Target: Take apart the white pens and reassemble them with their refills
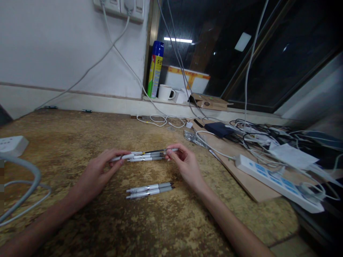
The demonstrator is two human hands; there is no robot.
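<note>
My left hand (107,166) pinches a white pen barrel (125,156) with a dark refill (155,151) sticking out of its right end. The fingers of my right hand (183,162) are closed on a small grey pen part (173,150) at the refill's far end. Just behind and below the held pieces, white-and-grey pens (147,159) lie side by side on the table, partly covered by them. Nearer to me, two more pens (150,191) rest parallel, their dark tips towards the right.
On the right, a white power strip (278,182) and tangled cables lie on a brown board (249,184). A white socket block (13,145) is at the left. A spray can (155,69) and mug (165,92) stand on the sill behind the wooden table (66,132).
</note>
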